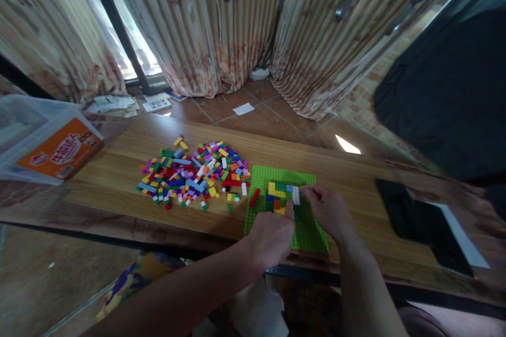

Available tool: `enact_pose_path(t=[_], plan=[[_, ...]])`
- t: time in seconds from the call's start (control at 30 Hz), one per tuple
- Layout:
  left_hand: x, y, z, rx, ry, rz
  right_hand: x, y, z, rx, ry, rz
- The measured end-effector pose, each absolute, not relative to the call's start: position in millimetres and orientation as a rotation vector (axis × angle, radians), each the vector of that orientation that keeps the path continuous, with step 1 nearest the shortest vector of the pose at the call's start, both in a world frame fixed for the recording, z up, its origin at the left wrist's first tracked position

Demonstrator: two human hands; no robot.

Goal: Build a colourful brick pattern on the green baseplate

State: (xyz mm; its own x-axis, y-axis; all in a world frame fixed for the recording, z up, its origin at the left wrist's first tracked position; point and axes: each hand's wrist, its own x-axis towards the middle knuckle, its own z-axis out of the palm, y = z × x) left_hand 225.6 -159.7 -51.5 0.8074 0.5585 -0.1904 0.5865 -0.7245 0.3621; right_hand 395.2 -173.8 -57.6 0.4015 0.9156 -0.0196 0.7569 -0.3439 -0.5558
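Note:
A block of joined toy bricks (280, 188) in yellow, green, blue, orange and white sits on a green baseplate (312, 237). My left hand (272, 236) comes in from the near side, its index finger stretched out and touching the bricks by the white one (296, 196). The other fingers are curled under, partly hidden. At the right side of the bricks is my right hand (327, 209), thumb and fingers pinched together by the white brick's edge. Whatever lies between those fingertips is hidden. A loose red brick (255, 198) rests on the baseplate's left part.
A wide pile of mixed toy bricks (193, 174) spreads over the wooden table (130, 152) left of the baseplate. A clear plastic box (43, 108) with an orange label stands at the far left. A black flat object (419, 221) and white paper (462, 237) lie at right.

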Motion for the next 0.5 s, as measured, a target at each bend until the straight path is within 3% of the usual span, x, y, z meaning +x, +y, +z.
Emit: enact_pose_path(t=[0.5], plan=[[229.4, -154.3, -43.9, 2.631, 0.945, -0.224, 396.1, -172.1, -61.0, -2.108, -1.434, 0.491]])
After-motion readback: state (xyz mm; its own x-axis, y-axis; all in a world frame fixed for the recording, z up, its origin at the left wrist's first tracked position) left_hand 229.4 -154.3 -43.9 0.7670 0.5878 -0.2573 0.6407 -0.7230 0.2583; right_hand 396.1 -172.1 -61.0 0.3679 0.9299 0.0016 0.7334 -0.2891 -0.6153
